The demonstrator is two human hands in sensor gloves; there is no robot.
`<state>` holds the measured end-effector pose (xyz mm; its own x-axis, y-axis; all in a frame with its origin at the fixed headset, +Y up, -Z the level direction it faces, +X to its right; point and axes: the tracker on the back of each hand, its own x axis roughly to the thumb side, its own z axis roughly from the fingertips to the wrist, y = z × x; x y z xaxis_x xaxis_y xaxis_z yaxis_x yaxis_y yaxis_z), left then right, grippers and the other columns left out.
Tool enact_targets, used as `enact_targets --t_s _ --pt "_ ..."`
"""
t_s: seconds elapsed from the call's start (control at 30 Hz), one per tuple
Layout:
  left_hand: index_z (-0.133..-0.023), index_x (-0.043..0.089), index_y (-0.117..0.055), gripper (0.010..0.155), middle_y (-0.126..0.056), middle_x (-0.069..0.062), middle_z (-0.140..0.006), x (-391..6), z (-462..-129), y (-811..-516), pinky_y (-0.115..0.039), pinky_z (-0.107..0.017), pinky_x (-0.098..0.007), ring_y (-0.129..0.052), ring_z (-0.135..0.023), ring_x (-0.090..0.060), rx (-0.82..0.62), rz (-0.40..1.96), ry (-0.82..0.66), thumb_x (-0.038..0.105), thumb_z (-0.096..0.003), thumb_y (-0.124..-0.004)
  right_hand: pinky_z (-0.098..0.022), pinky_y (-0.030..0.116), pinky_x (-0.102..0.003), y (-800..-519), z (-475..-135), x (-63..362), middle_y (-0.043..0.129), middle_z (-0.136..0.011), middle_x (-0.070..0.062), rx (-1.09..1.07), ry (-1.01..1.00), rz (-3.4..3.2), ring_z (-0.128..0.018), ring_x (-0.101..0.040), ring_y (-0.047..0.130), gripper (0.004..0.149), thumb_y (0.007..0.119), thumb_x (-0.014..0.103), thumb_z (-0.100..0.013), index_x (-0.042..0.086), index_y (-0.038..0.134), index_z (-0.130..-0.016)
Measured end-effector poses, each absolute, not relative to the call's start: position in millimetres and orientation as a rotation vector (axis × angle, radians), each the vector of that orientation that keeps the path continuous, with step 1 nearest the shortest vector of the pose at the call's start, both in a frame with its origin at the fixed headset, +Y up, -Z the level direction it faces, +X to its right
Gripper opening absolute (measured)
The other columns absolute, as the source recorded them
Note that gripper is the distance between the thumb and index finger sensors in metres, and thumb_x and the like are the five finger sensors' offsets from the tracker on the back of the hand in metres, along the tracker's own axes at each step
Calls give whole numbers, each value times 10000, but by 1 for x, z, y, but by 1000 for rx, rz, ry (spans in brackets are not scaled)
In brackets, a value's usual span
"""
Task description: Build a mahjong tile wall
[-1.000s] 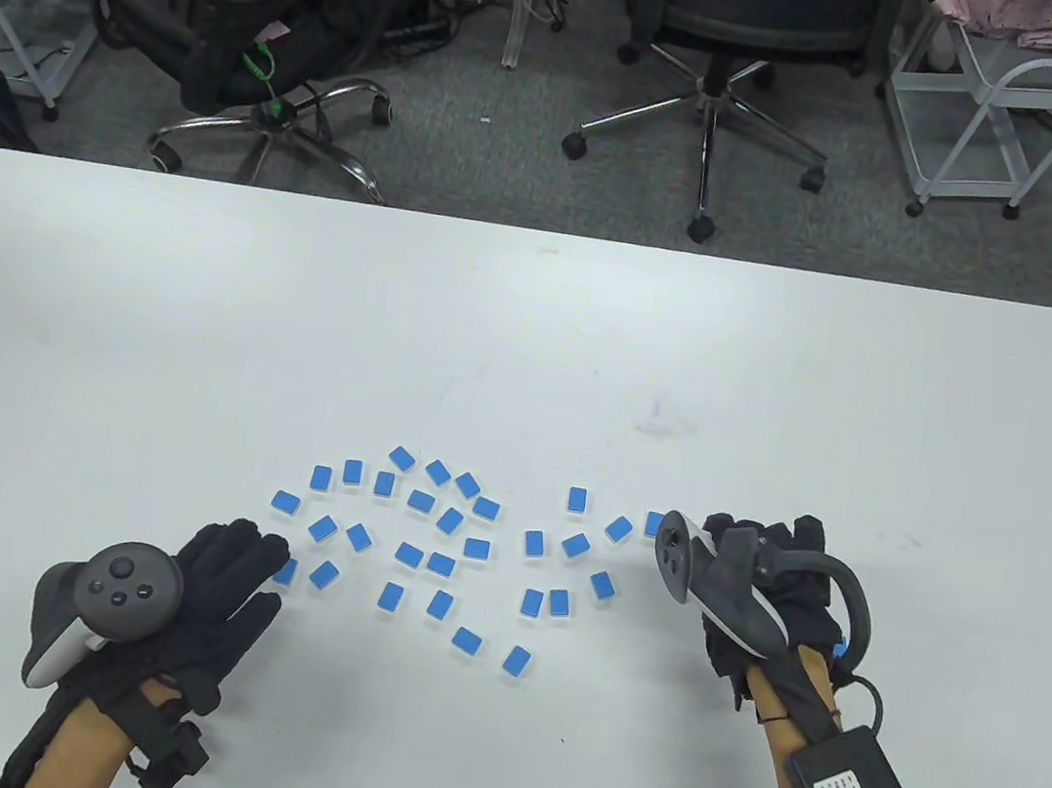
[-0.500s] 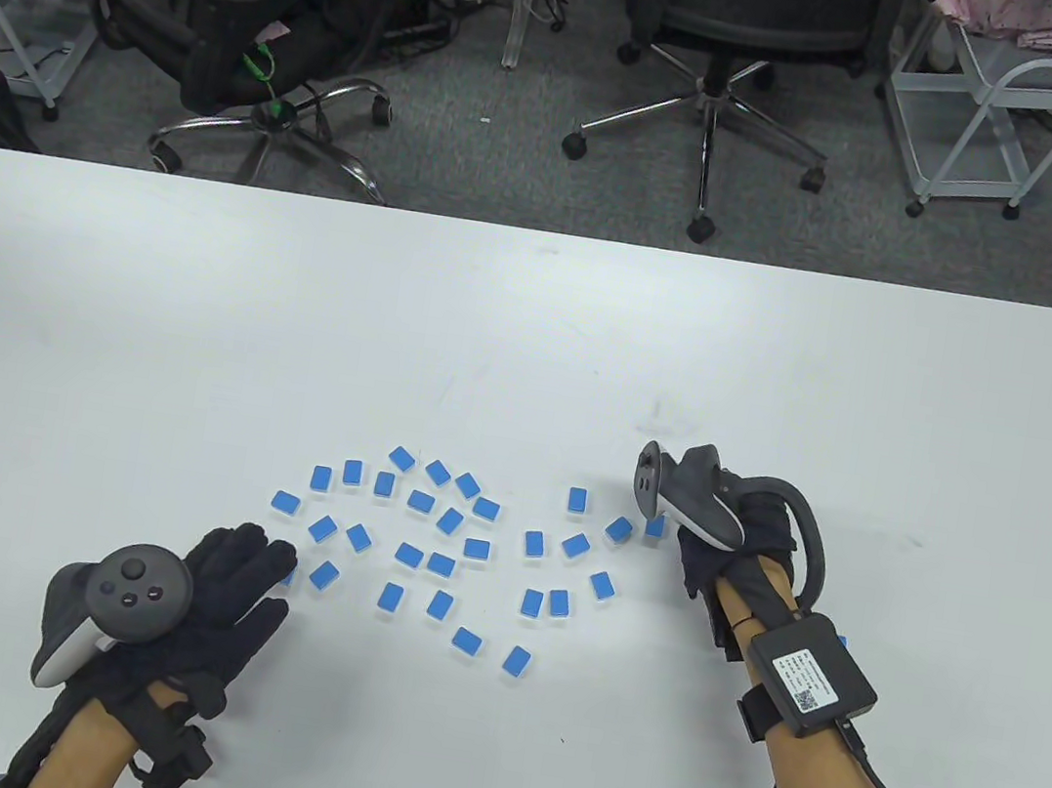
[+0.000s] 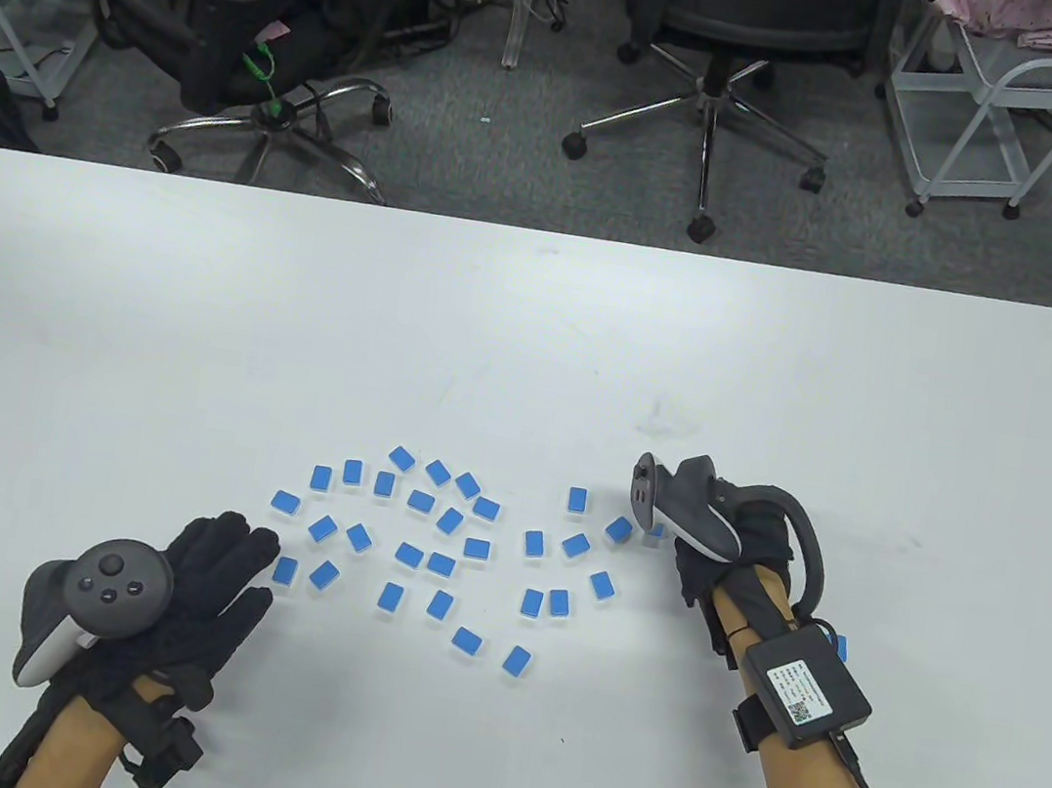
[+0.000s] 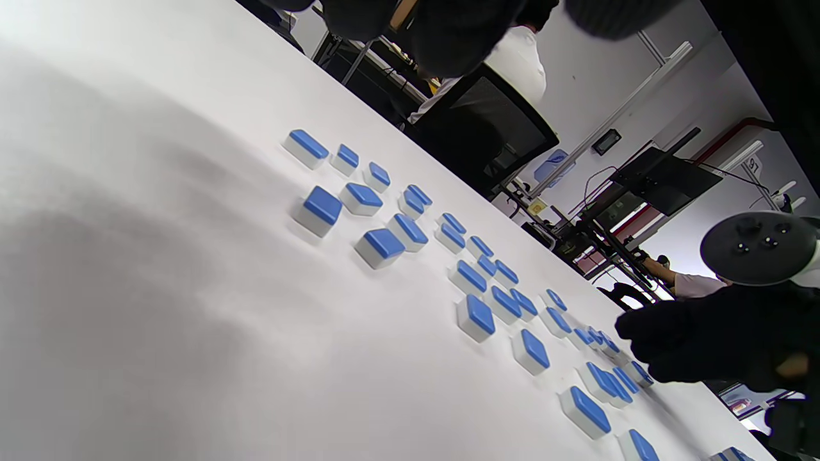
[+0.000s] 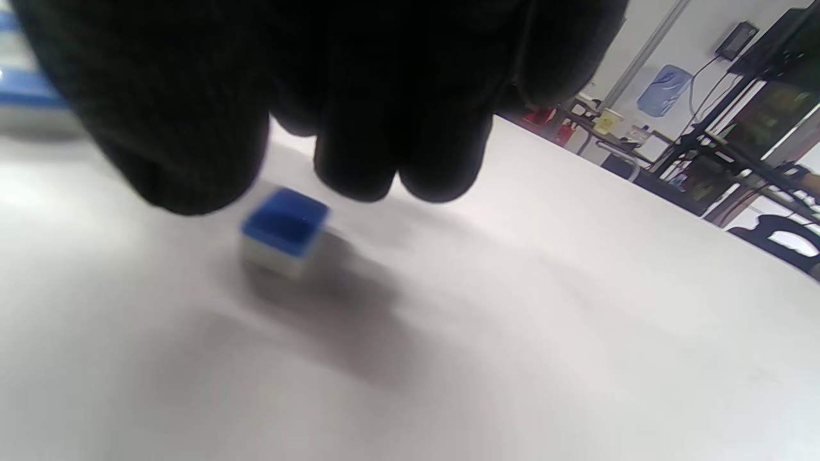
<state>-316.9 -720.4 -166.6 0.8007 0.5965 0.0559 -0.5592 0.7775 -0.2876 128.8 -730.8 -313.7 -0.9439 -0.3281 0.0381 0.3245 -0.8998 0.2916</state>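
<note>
Clearly the wall is barely begun: the small blue-backed white mahjong tiles (image 3: 443, 550) all lie scattered flat on the white table (image 3: 535, 336), none lined up or stacked, so the whole build is left. At the scatter's right edge, the right hand (image 3: 739, 554) hovers with fingers (image 5: 359, 160) curled just above one blue-topped tile (image 5: 285, 230), not gripping it. At its left edge, the left hand (image 3: 201, 583) lies flat, fingers spread, holding nothing

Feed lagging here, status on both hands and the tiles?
Left hand flat, fingers spread, holding nothing. Right hand fingers just above one tile, not gripping. Tiles scattered blue side up, no wall started. Nothing in the way.
</note>
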Motion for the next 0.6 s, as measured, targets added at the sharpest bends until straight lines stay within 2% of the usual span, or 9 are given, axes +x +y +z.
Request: enact_targets --t_s 0.07,0.13,0.27,0.33,0.5,0.6 --pt "-1131 334 -469 696 -285 -30 -1219 -317 -167 -720 -220 -764 -669 -224 -1127 -347 -264 629 -151 621 -500 -535 -800 502 -603 -735 -317 119 862 -925 53 3 -408 -2741 -911 -252 836 712 924 448 -291 316 651 -935" --pt "-1130 336 -469 695 -287 -29 -1219 -317 -169 -720 -221 -764 -669 -227 -1127 -348 -259 627 -151 621 -500 -535 -809 474 -606 -741 -320 110 883 -899 71 -12 -400 -2707 -919 -244 821 689 924 447 -291 328 672 -921" --pt "-1128 338 -471 693 -292 -28 -1219 -319 -171 -719 -222 -765 -669 -230 -1127 -349 -253 628 -141 621 -499 -535 -814 475 -590 -749 -320 99 985 -740 90 -19 -311 -2646 -863 -194 872 570 937 425 -282 322 793 -824" --pt "-1129 335 -470 694 -290 -32 -1219 -319 -171 -720 -220 -764 -670 -229 -1127 -350 -260 636 -144 620 -500 -536 -824 452 -589 -744 -320 101 990 -726 94 -23 -349 -2625 -864 -184 871 554 933 451 -282 332 808 -809" --pt "-1130 335 -470 694 -290 -31 -1219 -318 -170 -718 -221 -764 -670 -229 -1128 -349 -254 632 -148 621 -500 -535 -811 427 -616 -710 -311 137 947 -785 81 136 -252 -2736 -892 -226 835 554 902 466 -307 347 771 -832" --pt "-1132 333 -469 697 -292 -31 -1219 -318 -170 -718 -223 -764 -670 -232 -1127 -349 -253 632 -155 621 -500 -535 -802 403 -634 -707 -304 164 925 -829 67 263 -289 -2722 -915 -253 811 552 905 469 -314 364 764 -838"
